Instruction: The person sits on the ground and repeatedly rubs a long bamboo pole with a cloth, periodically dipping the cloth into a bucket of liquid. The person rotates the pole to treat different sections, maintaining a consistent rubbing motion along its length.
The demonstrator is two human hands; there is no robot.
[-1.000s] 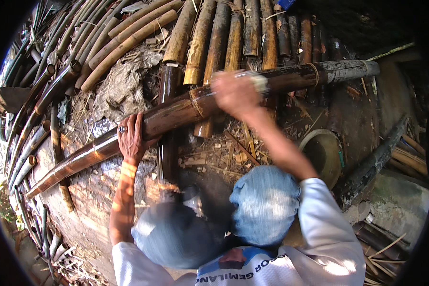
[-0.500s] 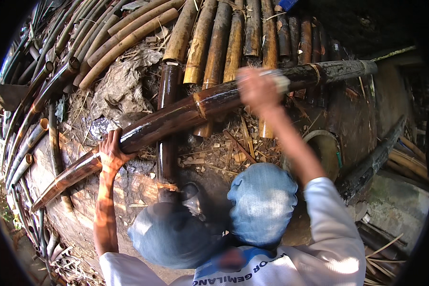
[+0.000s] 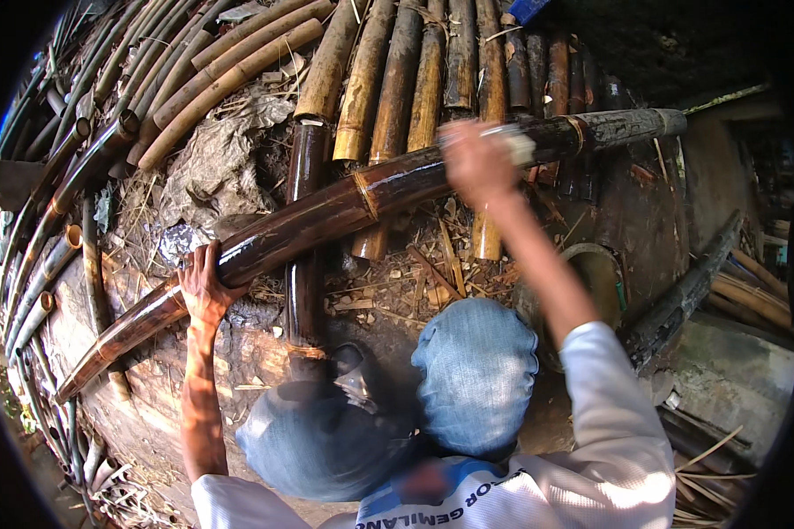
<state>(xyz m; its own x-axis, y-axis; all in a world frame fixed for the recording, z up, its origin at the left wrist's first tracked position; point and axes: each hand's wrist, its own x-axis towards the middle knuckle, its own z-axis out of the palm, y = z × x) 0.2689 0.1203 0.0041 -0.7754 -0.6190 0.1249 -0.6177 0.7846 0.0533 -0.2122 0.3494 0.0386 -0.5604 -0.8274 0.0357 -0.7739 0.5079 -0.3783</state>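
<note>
A long dark bamboo pole (image 3: 313, 219), wet and glossy, lies aslant in front of me from lower left to upper right. My left hand (image 3: 208, 280) is wrapped round its lower part. Farther up the pole, my right hand (image 3: 478, 163) is closed on a pale pad (image 3: 519, 146) pressed against the surface; motion blurs both, so I cannot tell whether the pad is cloth or sponge. Beneath the pole, crosswise to it, is another dark, wet bamboo length (image 3: 303, 295), reaching down between my knees.
Beyond the pole lies a row of yellow and brown bamboo lengths (image 3: 386, 97). Curved poles (image 3: 229, 75) are heaped at the far left. A round bucket-like container (image 3: 591, 273) stands right of my knee, near a dark, rough log (image 3: 688, 295). Chips litter the ground.
My right hand stays blurred at nearly the same stretch of the pole, still with the pale pad. My left hand keeps its hold. The whole view has shifted slightly.
</note>
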